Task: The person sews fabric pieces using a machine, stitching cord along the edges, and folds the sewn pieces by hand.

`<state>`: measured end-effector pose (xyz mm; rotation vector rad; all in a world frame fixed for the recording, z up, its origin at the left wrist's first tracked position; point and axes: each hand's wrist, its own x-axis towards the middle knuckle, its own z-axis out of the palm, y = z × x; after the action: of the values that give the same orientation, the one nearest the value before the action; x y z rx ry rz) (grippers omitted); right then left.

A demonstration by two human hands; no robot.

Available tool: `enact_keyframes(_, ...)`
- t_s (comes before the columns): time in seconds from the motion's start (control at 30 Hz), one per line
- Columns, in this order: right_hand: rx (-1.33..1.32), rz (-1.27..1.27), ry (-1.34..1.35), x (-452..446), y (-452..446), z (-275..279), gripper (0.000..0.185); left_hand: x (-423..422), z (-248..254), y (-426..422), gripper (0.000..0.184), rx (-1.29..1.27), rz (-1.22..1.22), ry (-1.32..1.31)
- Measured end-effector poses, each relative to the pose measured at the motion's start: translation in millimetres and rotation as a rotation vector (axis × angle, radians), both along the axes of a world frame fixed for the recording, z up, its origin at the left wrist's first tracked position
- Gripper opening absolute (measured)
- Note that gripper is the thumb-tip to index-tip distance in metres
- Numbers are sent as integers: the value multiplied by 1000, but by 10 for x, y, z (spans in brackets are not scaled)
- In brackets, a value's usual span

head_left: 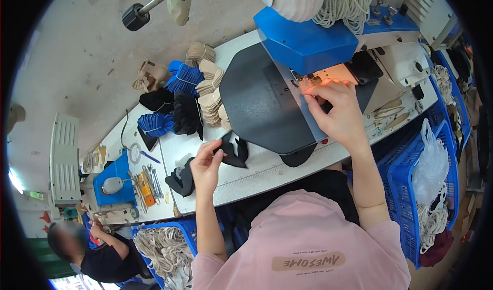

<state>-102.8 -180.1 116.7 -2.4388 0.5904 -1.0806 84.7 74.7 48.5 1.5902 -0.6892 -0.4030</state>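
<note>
Right hand (336,107) is up at the needle area of the industrial sewing machine (308,41), upper right of centre, under the orange work light. Thumb and fingers are curled in; can't tell what, if anything, they grip. Left hand (206,167), just left of centre, has fingers half curled, thumb near index, right at a black fabric piece (233,154); can't tell if it's pinched or only alongside. That piece lies flat on the white worktable (257,180), below the black machine plate (249,102). Ruler marks run along the table's near edge.

Left of the plate: tied bundles, blue (185,78), black (187,114) and beige (209,84). Grey-and-black fabric (181,178) beside the left hand. Further left: wrenches (156,179) and a second blue machine (115,179).

Room: scuffed pale wall (97,48) upper left. Blue plastic basket (403,200) at right with a clear plastic bag (431,161); pale cords (164,249) in another basket, lower left. Co-worker in a dark shirt (105,259) at lower left edge.
</note>
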Motion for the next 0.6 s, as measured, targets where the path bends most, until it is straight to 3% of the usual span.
enact_keyframes(0.13,-17,2,0,11,-8,-14,9,127,-159,104,30,231,14,-50)
enact_keyframes(0.3,-8,-3,4,5,0,-4,10,103,-180,65,31,239,88,16)
enact_keyframes(0.4,-20,-4,-3,5,-3,-11,10,-11,-201,23,36,179,197,242)
enact_keyframes(0.6,-15,-8,8,15,-2,-17,11,-406,-526,-183,43,-51,436,242)
